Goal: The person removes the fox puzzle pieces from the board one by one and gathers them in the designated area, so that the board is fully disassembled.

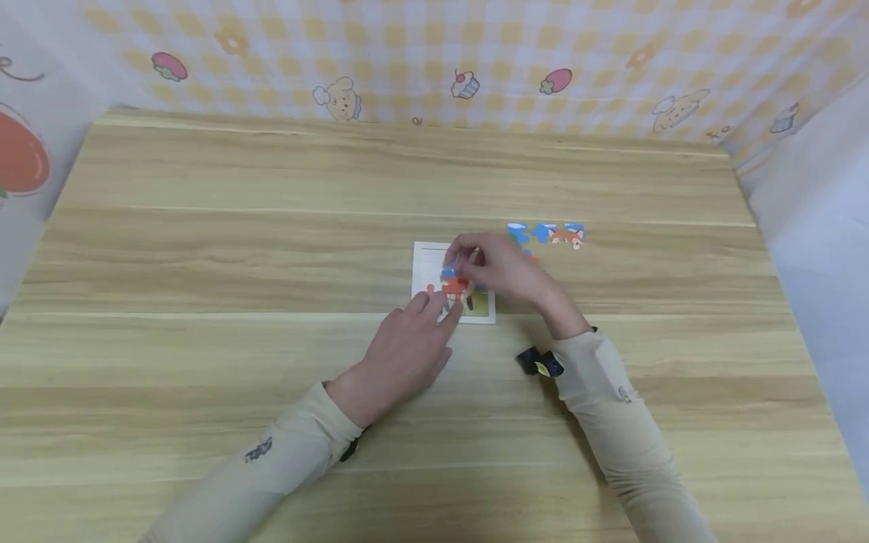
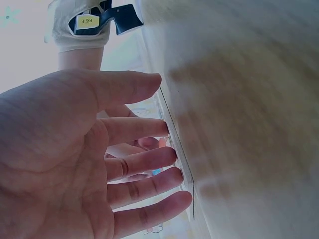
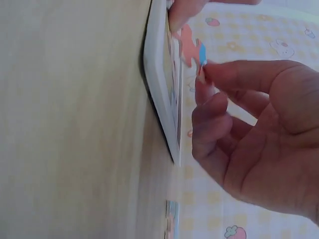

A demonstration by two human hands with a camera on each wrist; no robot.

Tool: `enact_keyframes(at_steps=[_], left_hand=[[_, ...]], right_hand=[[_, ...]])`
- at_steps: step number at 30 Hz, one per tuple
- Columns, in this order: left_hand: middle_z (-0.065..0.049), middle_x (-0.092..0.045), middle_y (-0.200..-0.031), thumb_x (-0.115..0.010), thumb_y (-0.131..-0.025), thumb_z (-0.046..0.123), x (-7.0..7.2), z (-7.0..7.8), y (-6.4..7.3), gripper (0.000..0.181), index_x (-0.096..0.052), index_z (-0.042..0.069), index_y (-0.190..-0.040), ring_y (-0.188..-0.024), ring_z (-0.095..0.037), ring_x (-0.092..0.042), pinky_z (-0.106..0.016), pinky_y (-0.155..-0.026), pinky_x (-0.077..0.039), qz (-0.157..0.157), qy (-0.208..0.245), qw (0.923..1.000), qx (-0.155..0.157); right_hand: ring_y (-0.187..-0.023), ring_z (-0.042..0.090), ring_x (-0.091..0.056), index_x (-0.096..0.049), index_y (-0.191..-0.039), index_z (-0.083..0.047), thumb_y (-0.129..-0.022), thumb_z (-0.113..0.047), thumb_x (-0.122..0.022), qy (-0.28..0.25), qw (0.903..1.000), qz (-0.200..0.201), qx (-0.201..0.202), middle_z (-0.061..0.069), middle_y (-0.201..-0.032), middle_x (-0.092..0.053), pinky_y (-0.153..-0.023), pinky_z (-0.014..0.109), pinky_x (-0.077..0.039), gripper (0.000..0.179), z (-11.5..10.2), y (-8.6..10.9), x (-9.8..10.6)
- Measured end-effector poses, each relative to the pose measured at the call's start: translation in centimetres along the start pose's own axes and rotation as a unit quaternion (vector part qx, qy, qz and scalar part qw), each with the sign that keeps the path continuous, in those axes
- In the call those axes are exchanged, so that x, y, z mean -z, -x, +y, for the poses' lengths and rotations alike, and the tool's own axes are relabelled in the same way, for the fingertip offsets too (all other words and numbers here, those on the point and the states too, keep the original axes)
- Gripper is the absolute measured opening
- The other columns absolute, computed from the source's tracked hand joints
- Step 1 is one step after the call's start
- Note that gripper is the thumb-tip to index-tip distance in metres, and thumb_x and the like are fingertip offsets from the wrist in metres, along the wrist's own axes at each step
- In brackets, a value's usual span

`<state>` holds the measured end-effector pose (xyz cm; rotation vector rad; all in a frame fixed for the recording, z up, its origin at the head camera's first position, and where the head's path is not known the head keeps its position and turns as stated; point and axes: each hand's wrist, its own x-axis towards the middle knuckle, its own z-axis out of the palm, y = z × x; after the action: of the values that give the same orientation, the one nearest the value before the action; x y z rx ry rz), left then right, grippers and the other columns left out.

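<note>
A white-bordered puzzle board (image 1: 417,260) lies on the table, partly covered by both hands. My left hand (image 1: 406,348) comes in from the lower left, its straight fingertips resting on the board's near part. In the left wrist view the fingers (image 2: 144,133) stretch out to the board's edge. My right hand (image 1: 501,265) is over the board's right side. Its thumb and index finger pinch a red and blue puzzle piece (image 3: 189,46), which stands tilted above the board in the right wrist view. A green and yellow picture part (image 1: 480,304) shows at the board's lower right.
Several loose puzzle pieces (image 1: 543,232), blue and with an orange fox face, lie on the table right of the board, some hidden behind the right hand. A checked cloth (image 1: 394,68) hangs behind the wooden table (image 1: 237,249). Black wrist cameras (image 1: 541,363) sit at the cuffs.
</note>
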<state>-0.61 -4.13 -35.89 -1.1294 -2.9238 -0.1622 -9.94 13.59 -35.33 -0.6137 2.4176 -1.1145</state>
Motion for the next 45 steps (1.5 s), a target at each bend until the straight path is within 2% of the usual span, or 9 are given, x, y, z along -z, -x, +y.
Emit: enact_keyframes(at_steps=[7, 13, 18, 21, 24, 29, 34, 38, 45], left_hand=[[-0.008, -0.052, -0.108, -0.069, -0.081, 0.031, 0.0, 0.1, 0.0, 0.052, -0.058, 0.007, -0.126, -0.086, -0.020, -0.046, -0.021, -0.044, -0.035, -0.001, -0.005, 1.0000, 0.001], [-0.008, -0.053, -0.109, -0.067, -0.082, 0.029, -0.2, 0.1, -0.1, 0.049, -0.059, 0.007, -0.125, -0.085, -0.021, -0.047, -0.021, -0.043, -0.034, 0.008, -0.008, 0.9999, -0.006], [-0.008, -0.054, -0.108, -0.065, -0.082, 0.021, -0.1, 0.1, 0.0, 0.045, -0.060, 0.006, -0.124, -0.082, -0.020, -0.046, -0.020, -0.040, -0.032, 0.016, -0.010, 0.9998, -0.005], [-0.008, -0.053, -0.105, -0.061, -0.082, 0.014, -0.1, 0.0, 0.0, 0.043, -0.059, 0.006, -0.124, -0.081, -0.019, -0.046, -0.019, -0.040, -0.031, 0.015, -0.010, 0.9998, -0.003], [-0.008, -0.053, -0.104, -0.061, -0.081, 0.013, -0.1, 0.0, 0.1, 0.044, -0.059, 0.007, -0.125, -0.081, -0.019, -0.046, -0.019, -0.040, -0.030, 0.012, -0.011, 0.9999, -0.001], [-0.008, -0.054, -0.104, -0.059, -0.081, 0.012, -0.2, 0.0, 0.0, 0.042, -0.060, 0.006, -0.123, -0.083, -0.019, -0.047, -0.020, -0.039, -0.030, 0.020, -0.012, 0.9997, -0.005], [-0.008, -0.056, -0.104, -0.057, -0.082, 0.010, -0.3, 0.0, 0.0, 0.041, -0.060, 0.006, -0.123, -0.083, -0.020, -0.048, -0.020, -0.039, -0.030, 0.031, -0.012, 0.9994, -0.007], [-0.008, -0.056, -0.104, -0.056, -0.083, 0.011, -0.3, 0.0, -0.1, 0.040, -0.060, 0.006, -0.123, -0.083, -0.020, -0.049, -0.020, -0.039, -0.030, 0.029, -0.013, 0.9995, -0.007], [-0.007, -0.056, -0.105, -0.055, -0.085, 0.012, -0.2, 0.0, -0.1, 0.040, -0.059, 0.008, -0.125, -0.083, -0.019, -0.048, -0.020, -0.040, -0.030, 0.004, -0.015, 0.9999, -0.001]], right_hand=[[-0.061, 0.022, -0.054, -0.062, -0.094, -0.002, -0.089, -0.006, -0.059, -0.039, 0.9992, -0.003, 0.004, 0.009, -0.076, -0.062, -0.054, 0.028, -0.044, 0.007, 0.3, 0.2, 0.5], [-0.067, 0.019, -0.052, -0.065, -0.092, -0.008, -0.088, -0.009, -0.061, -0.007, 0.9998, 0.004, 0.017, 0.003, -0.077, -0.060, -0.060, 0.030, -0.043, 0.005, 0.4, 0.2, 0.5], [-0.069, 0.019, -0.052, -0.065, -0.092, -0.008, -0.089, -0.010, -0.061, -0.002, 0.9997, 0.004, 0.023, 0.003, -0.079, -0.060, -0.062, 0.031, -0.042, 0.006, 0.1, 0.2, 0.7], [-0.071, 0.019, -0.051, -0.066, -0.093, -0.007, -0.089, -0.011, -0.060, -0.002, 0.9998, 0.013, 0.017, 0.003, -0.081, -0.061, -0.060, 0.030, -0.041, 0.008, 0.1, 0.5, 1.4], [-0.070, 0.021, -0.051, -0.067, -0.094, -0.006, -0.090, -0.012, -0.060, 0.000, 0.9990, 0.044, 0.008, 0.005, -0.082, -0.062, -0.055, 0.028, -0.041, 0.009, 0.3, 1.2, 2.9], [-0.068, 0.026, -0.051, -0.067, -0.094, -0.004, -0.090, -0.011, -0.060, 0.007, 0.9930, 0.112, -0.037, 0.008, -0.084, -0.062, -0.051, 0.024, -0.040, 0.010, 1.3, 2.9, 6.0], [-0.073, 0.024, -0.050, -0.065, -0.097, -0.004, -0.092, -0.015, -0.056, 0.023, 0.9843, 0.146, -0.097, 0.007, -0.091, -0.061, -0.056, 0.025, -0.041, 0.015, 2.3, 4.4, 8.1], [-0.078, 0.026, -0.052, -0.065, -0.097, -0.002, -0.093, -0.016, -0.055, 0.036, 0.9791, 0.151, -0.131, 0.009, -0.094, -0.061, -0.062, 0.028, -0.042, 0.017, 2.7, 5.1, 8.8], [-0.088, 0.028, -0.051, -0.063, -0.099, 0.002, -0.094, -0.019, -0.054, 0.059, 0.9764, 0.114, -0.174, 0.013, -0.094, -0.058, -0.069, 0.035, -0.041, 0.023, 3.3, 5.2, 9.0]])
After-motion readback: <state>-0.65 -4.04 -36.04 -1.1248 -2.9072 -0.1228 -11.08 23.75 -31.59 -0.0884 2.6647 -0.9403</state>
